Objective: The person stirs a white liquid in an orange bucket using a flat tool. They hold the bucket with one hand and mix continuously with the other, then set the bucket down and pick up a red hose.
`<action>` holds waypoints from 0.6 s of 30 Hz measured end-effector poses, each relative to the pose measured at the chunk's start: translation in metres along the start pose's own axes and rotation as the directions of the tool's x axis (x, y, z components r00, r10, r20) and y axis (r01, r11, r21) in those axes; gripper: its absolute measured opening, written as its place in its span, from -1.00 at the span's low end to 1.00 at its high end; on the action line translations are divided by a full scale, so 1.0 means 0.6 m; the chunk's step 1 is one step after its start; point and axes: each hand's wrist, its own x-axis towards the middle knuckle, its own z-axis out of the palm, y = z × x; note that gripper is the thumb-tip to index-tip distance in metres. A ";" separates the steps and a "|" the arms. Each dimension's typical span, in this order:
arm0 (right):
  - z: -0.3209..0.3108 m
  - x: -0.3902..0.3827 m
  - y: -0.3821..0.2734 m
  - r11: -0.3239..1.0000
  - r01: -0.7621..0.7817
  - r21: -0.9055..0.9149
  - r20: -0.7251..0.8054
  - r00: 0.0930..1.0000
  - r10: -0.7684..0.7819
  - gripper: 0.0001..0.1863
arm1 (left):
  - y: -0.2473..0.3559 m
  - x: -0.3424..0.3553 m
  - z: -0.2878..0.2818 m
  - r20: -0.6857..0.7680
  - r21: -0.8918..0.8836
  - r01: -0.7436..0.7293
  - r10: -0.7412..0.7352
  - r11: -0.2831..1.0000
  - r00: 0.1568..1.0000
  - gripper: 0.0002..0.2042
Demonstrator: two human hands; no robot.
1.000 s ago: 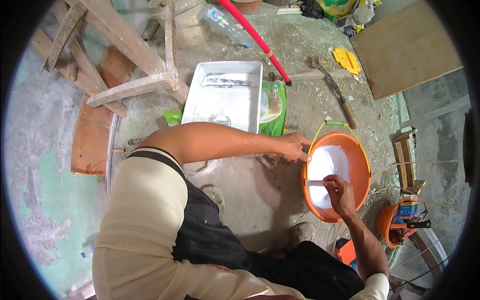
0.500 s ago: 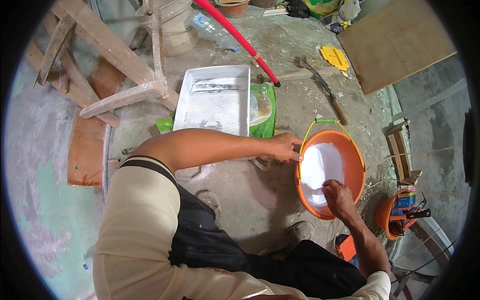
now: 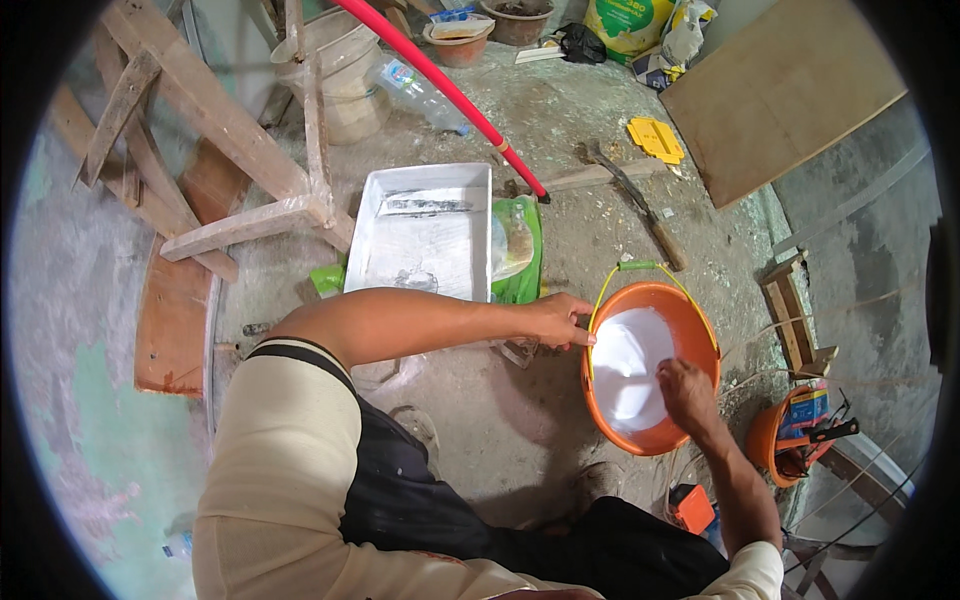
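Note:
An orange bucket [image 3: 706, 345] with white paint [image 3: 625, 365] in it stands on the floor right of centre. Its yellow wire handle [image 3: 598, 300] with a green grip rises over the far rim. My left hand [image 3: 563, 322] grips the bucket's left rim beside the handle wire, thumb and fingers at the edge. Over the right part of the bucket, my right hand [image 3: 688, 393] is closed just above the paint. Whatever it holds, if anything, is hidden by the fingers. Past my left forearm lies a white paint tray [image 3: 478, 240], smeared with paint.
A red pole [image 3: 440, 75] slants to the floor near a green bag [image 3: 527, 255]. A machete-like blade [image 3: 640, 205] and a yellow plastic piece [image 3: 655, 139] lie farther right. Wooden trestle [image 3: 250, 228] stands left; a smaller orange bucket of tools [image 3: 765, 440] sits right.
The view has tilted, so the floor things sit lower in the picture. My right hand has shifted right and slightly away within the bucket. My left hand keeps its place on the rim.

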 end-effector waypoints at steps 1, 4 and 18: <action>0.011 -0.015 -0.006 1.000 -0.011 0.029 0.041 0.999 0.010 -0.83 | -0.001 0.002 0.002 -0.002 0.003 -0.001 0.001 1.000 1.000 -0.40; 0.025 -0.024 -0.050 0.989 -0.004 0.149 0.087 0.996 -0.009 -0.80 | -0.003 0.003 0.001 0.005 0.004 0.010 -0.010 1.000 1.000 -0.40; 0.012 -0.016 0.035 0.998 -0.054 -0.030 -0.025 0.998 0.053 -0.79 | -0.006 0.015 -0.002 -0.023 0.085 0.020 -0.018 0.996 1.000 -0.38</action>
